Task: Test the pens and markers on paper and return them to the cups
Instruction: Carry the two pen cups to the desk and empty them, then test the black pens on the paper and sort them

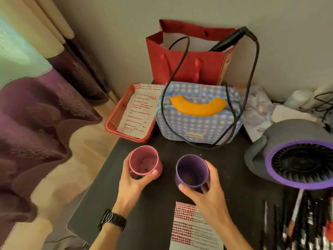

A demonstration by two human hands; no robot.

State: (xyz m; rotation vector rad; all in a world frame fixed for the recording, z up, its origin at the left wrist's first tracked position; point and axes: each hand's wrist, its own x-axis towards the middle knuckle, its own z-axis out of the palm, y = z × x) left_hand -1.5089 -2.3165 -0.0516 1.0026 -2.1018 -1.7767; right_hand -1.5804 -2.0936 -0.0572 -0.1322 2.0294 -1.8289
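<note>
While both cups appear empty, each hand holds one upright, probably to stand them ready for the tested items: the left hand (134, 179) curls round the pink cup (144, 161), the right hand (203, 197) round the purple cup (191, 170). The paper (191, 230) lies under the right wrist, with the pens and markers (297, 222) loose outboard of that grip. Beyond both grips, a checked bag (198, 121) and a cable (180, 69) crowd the table (153, 204).

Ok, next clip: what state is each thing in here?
pink cup: upright, no pens inside, gripped by left hand.
purple cup: upright, no pens inside, gripped by right hand.
paper: flat on the table, red marks on it.
pens: loose on the table, outside the cups.
red bag: standing, open on top.
</note>
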